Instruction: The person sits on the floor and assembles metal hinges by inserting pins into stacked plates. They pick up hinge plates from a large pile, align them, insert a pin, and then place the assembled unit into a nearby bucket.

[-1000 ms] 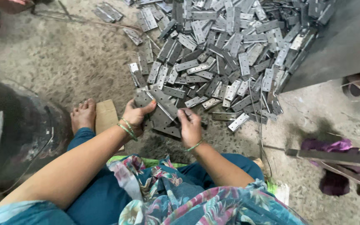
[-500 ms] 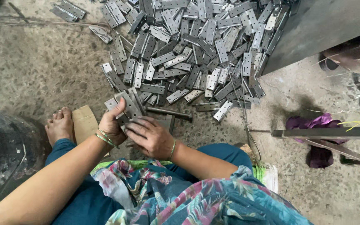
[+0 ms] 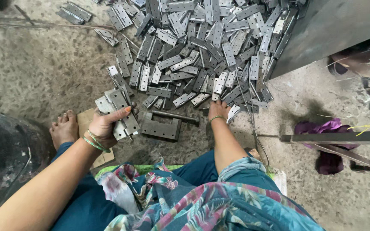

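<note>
The left hand [image 3: 105,124] grips a stack of hinges [image 3: 118,112], grey metal ones, with the thumb pressed on top. The stack is lifted just above the floor [image 3: 35,72], near the bare foot [image 3: 65,130] and a piece of card [image 3: 86,124]. The right hand [image 3: 218,110] reaches to the edge of the big pile [image 3: 202,51] of hinges and rests its fingers on one there; I cannot tell if it is gripping it. Between the hands a metal block [image 3: 161,128] lies on the floor, with a rod [image 3: 176,116] just behind it. A purple cloth [image 3: 322,128] lies far off to the right.
</note>
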